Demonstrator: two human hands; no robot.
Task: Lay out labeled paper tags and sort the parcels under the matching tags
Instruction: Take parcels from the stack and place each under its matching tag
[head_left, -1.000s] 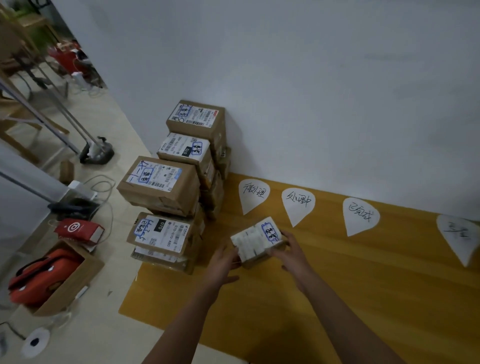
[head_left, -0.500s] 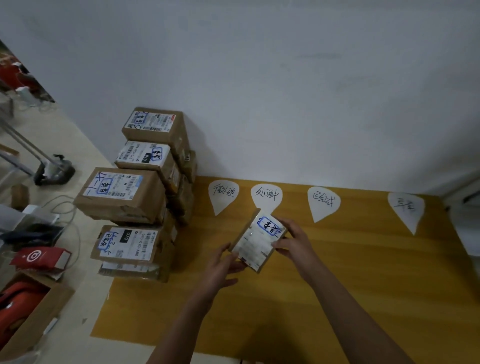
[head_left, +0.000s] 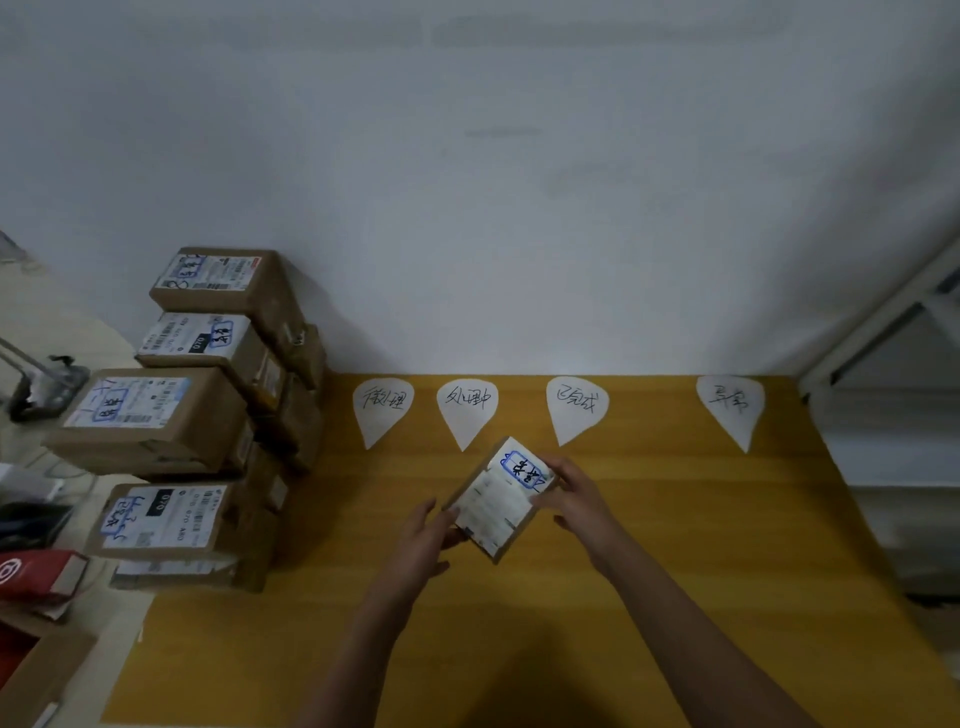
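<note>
I hold a small cardboard parcel (head_left: 500, 499) with a white shipping label and a blue handwritten mark, tilted above the yellow mat (head_left: 675, 571). My left hand (head_left: 423, 540) grips its lower left edge and my right hand (head_left: 574, 493) its right side. Several white teardrop paper tags lie in a row by the wall: first tag (head_left: 383, 410), second tag (head_left: 466, 410), third tag (head_left: 576, 408), fourth tag (head_left: 731, 408). The parcel hovers just below the second and third tags.
A stack of labelled cardboard parcels (head_left: 208, 405) stands at the mat's left edge against the white wall (head_left: 493, 182). A red package (head_left: 36, 574) and an open carton lie on the floor at far left. A white frame (head_left: 883, 332) stands at right.
My view has swung right, so the parcel stack sits farther left and the fourth tag shows fully. The parcel has been lifted, turned and tilted in both hands toward the tags.
</note>
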